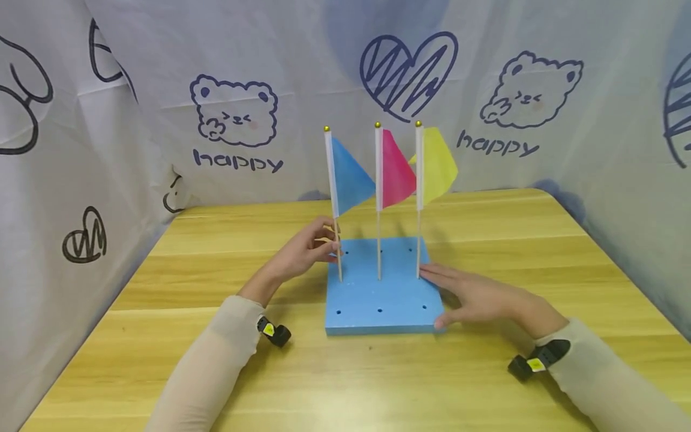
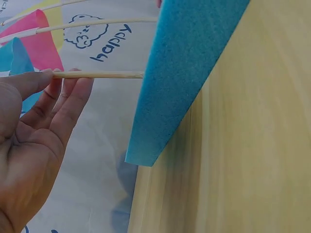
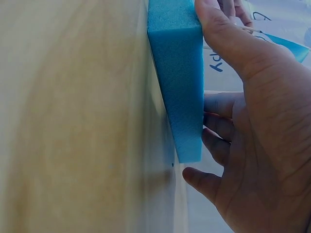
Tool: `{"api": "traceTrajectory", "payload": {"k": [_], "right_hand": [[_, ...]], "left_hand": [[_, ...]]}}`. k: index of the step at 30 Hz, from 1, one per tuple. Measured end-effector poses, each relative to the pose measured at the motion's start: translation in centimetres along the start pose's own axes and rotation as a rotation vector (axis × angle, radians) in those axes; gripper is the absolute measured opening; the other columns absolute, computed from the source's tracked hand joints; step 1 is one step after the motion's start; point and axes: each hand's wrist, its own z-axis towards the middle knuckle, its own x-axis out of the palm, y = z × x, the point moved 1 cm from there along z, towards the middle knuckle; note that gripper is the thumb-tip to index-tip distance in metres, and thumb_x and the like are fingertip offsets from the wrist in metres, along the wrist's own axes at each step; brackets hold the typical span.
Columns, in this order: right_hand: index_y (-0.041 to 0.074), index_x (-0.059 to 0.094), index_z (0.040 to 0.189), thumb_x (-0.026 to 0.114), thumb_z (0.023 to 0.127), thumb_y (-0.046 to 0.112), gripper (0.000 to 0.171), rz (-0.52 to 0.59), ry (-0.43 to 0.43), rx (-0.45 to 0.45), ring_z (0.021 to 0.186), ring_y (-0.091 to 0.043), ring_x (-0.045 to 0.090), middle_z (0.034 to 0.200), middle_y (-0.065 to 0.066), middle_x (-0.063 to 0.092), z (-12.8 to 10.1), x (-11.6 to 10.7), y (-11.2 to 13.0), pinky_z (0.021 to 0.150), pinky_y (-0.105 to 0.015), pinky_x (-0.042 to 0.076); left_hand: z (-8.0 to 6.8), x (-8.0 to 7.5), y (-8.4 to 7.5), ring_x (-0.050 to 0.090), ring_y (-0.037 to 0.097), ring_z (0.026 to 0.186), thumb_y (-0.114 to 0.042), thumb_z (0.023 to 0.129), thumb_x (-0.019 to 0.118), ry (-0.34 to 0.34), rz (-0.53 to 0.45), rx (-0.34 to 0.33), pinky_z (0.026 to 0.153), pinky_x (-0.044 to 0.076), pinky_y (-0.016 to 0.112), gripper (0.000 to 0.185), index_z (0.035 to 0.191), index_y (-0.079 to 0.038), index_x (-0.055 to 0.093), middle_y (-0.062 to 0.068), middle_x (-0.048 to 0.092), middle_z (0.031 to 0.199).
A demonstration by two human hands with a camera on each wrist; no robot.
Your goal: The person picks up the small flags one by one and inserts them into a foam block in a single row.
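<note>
Foam block (image 1: pixel 378 294) between both hands

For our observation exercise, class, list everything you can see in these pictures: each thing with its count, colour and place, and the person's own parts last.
foam board: one, blue, flat on the table's middle, with small holes in its top.
blue flag: one, on a wooden stick, leftmost of the row standing in the board.
pink flag: one, middle of the row.
yellow flag: one, rightmost of the row.
table: one, light wood, under everything.
backdrop cloth: white, with dark blue bears, hearts and "happy", behind and at both sides.
wrist cameras: two, black, one at each wrist.
left hand: pinches the blue flag's stick.
right hand: fingers straight, rests on the board's right edge.
</note>
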Motion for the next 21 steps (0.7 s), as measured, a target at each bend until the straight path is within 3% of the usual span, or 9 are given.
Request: {"api": "traceTrajectory", "payload": {"k": [6,14,21], "right_hand": [[0.012,0.021,0.157,0.062,0.079,0.071,0.106,0.001,-0.001,-0.001,0.147,-0.03,0.017,0.162,-0.008,0.015,0.02,0.01,-0.22,0.113,-0.05,0.027],[0.009,0.021,0.156,0.064,0.08,0.068,0.106,-0.009,-0.004,-0.022,0.146,-0.032,0.018,0.161,-0.011,0.016,0.02,-0.03,-0.08,0.113,-0.05,0.027],[0.006,0.022,0.155,0.066,0.082,0.064,0.103,-0.007,0.001,-0.051,0.145,-0.035,0.018,0.161,-0.014,0.017,0.08,-0.19,-0.13,0.112,-0.052,0.028]], "left_hand": [[-0.05,-0.08,0.11,0.058,0.048,0.106,-0.006,0.101,0.052,-0.014,-0.014,0.007,0.086,0.056,0.043,0.023,0.122,-0.004,0.044,0.037,0.046,0.12],[-0.18,-0.2,0.44,0.06,0.041,0.104,-0.001,0.1,0.053,-0.03,-0.043,0.021,0.087,0.055,0.044,0.035,0.132,0.001,0.041,0.028,0.05,0.116],[-0.19,-0.17,0.53,0.059,0.04,0.107,0.0,0.099,0.054,-0.016,-0.058,0.025,0.087,0.055,0.043,0.037,0.134,-0.006,0.043,0.023,0.05,0.115]]}}
